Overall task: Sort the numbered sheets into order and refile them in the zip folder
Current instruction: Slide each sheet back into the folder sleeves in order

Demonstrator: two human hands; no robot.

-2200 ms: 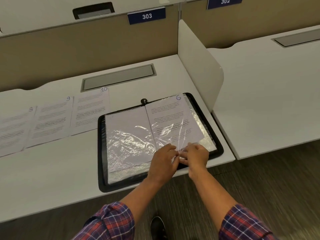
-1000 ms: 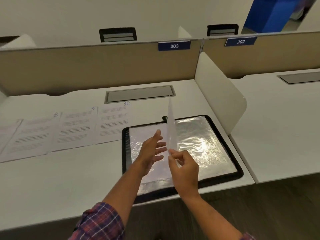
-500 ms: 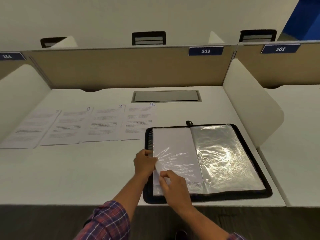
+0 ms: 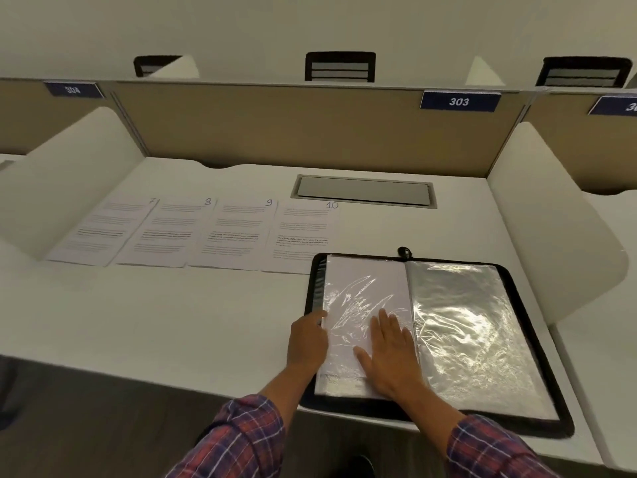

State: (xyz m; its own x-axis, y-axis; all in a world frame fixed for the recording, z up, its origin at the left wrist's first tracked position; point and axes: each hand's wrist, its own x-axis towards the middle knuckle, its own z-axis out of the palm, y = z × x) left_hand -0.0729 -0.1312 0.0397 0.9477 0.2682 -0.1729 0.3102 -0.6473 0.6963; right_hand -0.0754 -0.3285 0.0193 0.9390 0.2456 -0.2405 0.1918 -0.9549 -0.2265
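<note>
The right hand lies flat, fingers spread, pressing on the left-hand plastic sleeve of the open zip folder. The left hand sits at that sleeve's outer edge with its fingers curled, apparently pinching it. The folder rests at the right of the counter, its zipper pull at the far rim, and the right-hand sleeve looks empty.

Beyond the folder, sheet 7, sheet 8, sheet 9 and sheet 10 lie face up in a row, already in order. Sorting therefore looks done and filing appears past halfway, with these 4 sheets left to insert and the folder still to be zipped.

2.2 s ago a sheet marked 6 showed face up on the right page. 1.0 s ago its sleeve stood upright in mid-turn. It now lies turned to the left, and the right hand has gone from pinching it to smoothing it.
</note>
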